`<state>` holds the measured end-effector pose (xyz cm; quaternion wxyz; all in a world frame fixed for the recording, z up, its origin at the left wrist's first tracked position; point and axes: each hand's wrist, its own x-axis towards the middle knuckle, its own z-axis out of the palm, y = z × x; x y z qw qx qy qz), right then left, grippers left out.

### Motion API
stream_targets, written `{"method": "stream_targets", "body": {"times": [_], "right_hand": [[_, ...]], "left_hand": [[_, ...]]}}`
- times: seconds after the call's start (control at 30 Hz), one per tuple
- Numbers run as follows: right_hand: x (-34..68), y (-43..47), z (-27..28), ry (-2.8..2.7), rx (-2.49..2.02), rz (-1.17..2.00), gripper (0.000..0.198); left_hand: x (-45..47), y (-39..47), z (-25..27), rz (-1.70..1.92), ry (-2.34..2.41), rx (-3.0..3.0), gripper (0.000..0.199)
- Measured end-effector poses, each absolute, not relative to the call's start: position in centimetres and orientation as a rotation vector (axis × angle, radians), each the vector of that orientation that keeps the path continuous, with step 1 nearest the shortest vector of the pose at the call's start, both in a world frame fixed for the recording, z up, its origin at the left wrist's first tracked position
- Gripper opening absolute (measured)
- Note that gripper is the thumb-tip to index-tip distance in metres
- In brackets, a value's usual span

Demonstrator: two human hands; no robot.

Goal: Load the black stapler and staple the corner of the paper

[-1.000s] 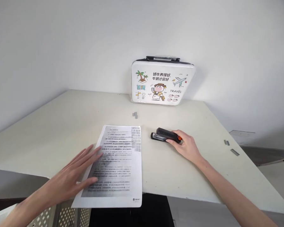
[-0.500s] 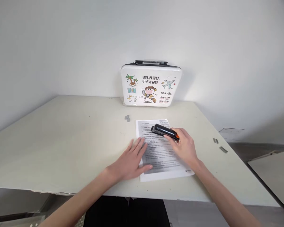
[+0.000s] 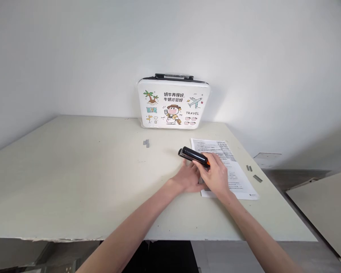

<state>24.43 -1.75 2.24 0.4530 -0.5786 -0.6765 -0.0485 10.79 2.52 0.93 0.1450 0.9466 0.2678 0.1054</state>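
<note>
In my right hand [image 3: 217, 174] is a black stapler [image 3: 193, 155] with an orange part near its rear, held above the table with its nose to the left. Below and behind it, my left hand [image 3: 189, 177] rests with spread fingers at the left edge of the printed paper [image 3: 240, 180]. My right hand and the stapler hide part of the left fingers. The paper lies flat on the right side of the table, its text lines facing up.
A white cartoon-printed case [image 3: 173, 104] with a black handle stands against the wall at the back of the table [image 3: 82, 182]. Small grey staple strips [image 3: 146, 143] lie left of centre. More staple strips [image 3: 257, 178] lie by the right edge.
The paper has slid right and slightly away from me, my left hand moving with it. My right hand still holds the stapler, now over the left hand. The view has shifted a little.
</note>
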Motion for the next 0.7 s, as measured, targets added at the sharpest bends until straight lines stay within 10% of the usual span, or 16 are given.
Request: {"method": "stream_targets", "body": {"times": [0.37, 0.7], "right_hand": [[23.7, -1.1, 2.1, -1.677, -1.453, 0.271, 0.039], [16.3, 2.0, 2.8, -1.892, -1.292, 0.715, 0.033]], "left_hand": [[-3.1, 4.4, 3.0, 0.801, 0.874, 2.099, 0.03], [-10.8, 6.1, 4.7, 1.03, 1.263, 1.619, 0.046]]}}
